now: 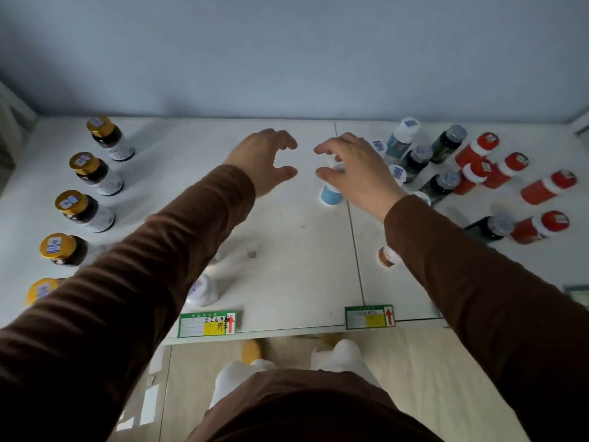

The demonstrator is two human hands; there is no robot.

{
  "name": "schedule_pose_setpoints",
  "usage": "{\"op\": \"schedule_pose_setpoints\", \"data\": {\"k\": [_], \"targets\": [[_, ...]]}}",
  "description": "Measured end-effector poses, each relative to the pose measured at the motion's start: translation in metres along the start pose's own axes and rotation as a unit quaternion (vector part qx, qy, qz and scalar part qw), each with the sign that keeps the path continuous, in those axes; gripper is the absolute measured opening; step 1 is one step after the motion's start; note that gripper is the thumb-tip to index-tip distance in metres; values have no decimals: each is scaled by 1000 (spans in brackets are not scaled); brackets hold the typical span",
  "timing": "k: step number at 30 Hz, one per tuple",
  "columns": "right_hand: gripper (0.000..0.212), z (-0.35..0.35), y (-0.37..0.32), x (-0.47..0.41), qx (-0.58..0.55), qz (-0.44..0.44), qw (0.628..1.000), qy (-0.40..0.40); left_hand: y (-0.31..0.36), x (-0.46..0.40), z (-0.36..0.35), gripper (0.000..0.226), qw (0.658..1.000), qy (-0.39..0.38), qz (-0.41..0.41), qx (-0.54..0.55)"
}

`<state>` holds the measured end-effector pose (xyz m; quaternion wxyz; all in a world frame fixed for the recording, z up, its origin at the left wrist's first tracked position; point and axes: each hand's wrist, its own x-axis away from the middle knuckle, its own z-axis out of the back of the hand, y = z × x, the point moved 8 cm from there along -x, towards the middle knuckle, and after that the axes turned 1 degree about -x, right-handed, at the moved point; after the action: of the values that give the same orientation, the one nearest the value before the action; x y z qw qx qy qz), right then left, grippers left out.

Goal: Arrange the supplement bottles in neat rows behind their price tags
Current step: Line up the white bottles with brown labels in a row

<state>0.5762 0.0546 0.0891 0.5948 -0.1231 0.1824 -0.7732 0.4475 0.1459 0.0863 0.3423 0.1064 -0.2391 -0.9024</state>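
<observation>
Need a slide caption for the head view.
Both hands, left hand and right hand, open over a light-blue bottle mid-shelf.

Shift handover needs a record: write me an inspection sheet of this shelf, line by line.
Surface: white shelf, seam right of centre, a small speck on the bare middle.
Job's things: gold-capped brown bottles in a neat column at left; a light blue bottle under the right hand; blue, dark and red bottles clustered loosely at right; two price tags on the front edge.
Clutter: white bottles partly hidden by the left sleeve.
Grippers: left hand open, empty; right hand open above the light blue bottle.
Cables: nothing seen.
Surroundings: plain grey-blue back wall, pale floor below.
</observation>
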Motion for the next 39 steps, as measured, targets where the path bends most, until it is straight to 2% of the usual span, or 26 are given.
{"op": "schedule_pose_setpoints", "data": {"k": [3, 8, 15, 20, 22, 24, 26, 29, 31, 36, 39], "targets": [[35, 16, 37, -14, 5, -2, 1000, -11, 13, -29, -27, 42, 1000, -17, 11, -3], [37, 23, 81, -47, 48, 55, 996, -47, 2, -71, -71, 40, 996, -42, 77, -17], [48, -4, 89, -77, 159, 170, 966, -114, -14, -104, -122, 46, 984, -97, 138, 51], [46, -23, 87, -85, 148, 197, 960, -130, -10, -116, -142, 19, 984, -123, 123, 44], [44, -22, 88, -89, 121, 192, 965, -131, -12, -115, -142, 20, 978, -116, 137, 109], [42, -10, 90, -96, 58, 171, 976, -123, -11, -112, -132, 31, 956, -97, 138, 238], [39, 10, 93, -106, -33, 137, 985, -102, -9, -109, -116, 34, 917, -82, 131, 368], [29, 36, 91, -119, -154, 83, 982, -73, -4, -102, -96, 34, 825, -92, 142, 539], [34, 45, 86, -124, -225, 49, 971, -68, -1, -97, -85, 37, 775, -101, 145, 606], [35, 51, 69, -124, -306, 38, 948, -76, 8, -86, -68, 43, 741, -107, 142, 648], [36, 51, 60, -121, -310, 68, 943, -98, 8, -81, -58, 39, 752, -91, 133, 639]]}}
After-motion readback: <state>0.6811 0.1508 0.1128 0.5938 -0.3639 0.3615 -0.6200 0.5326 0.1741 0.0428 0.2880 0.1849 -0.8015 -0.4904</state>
